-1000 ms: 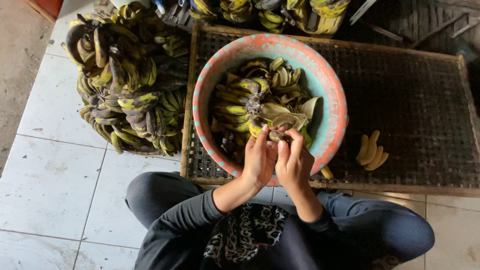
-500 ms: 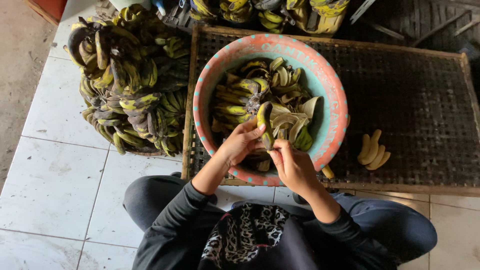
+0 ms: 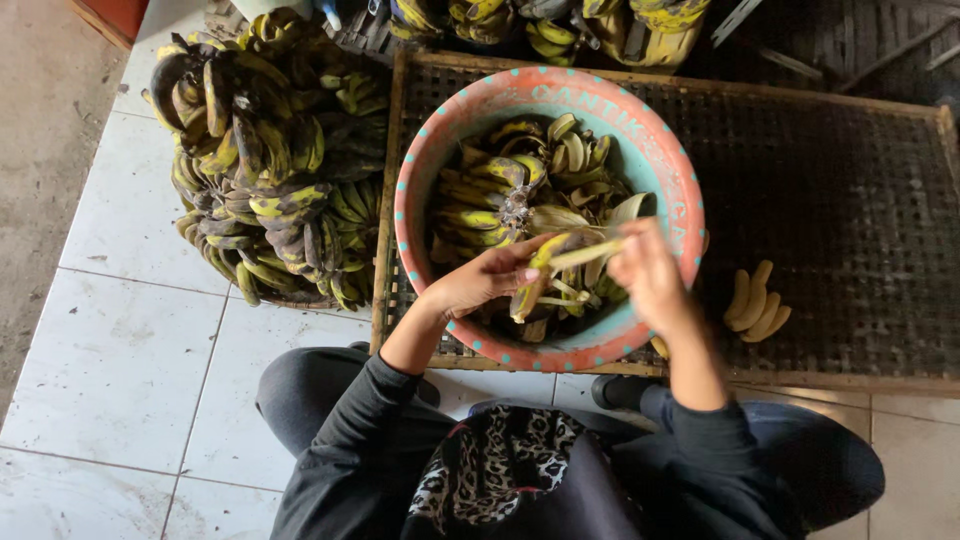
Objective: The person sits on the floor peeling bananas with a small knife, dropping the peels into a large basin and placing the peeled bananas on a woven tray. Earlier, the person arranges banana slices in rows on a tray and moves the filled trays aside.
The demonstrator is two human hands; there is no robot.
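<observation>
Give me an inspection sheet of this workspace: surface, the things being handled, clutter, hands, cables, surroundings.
Surface: dark woven drying rack in a wooden frame, on a white tiled floor.
Things in hand: banana, partly peeled, over a pink and teal basin full of banana peels.
Clutter: four peeled bananas on the rack, right of the basin.
Hands: left hand holds the banana; right hand pulls a peel strip off it.
Cables: nothing seen.
Surroundings: pile of blackened yellow banana bunches left of the rack; more bunches beyond it.
</observation>
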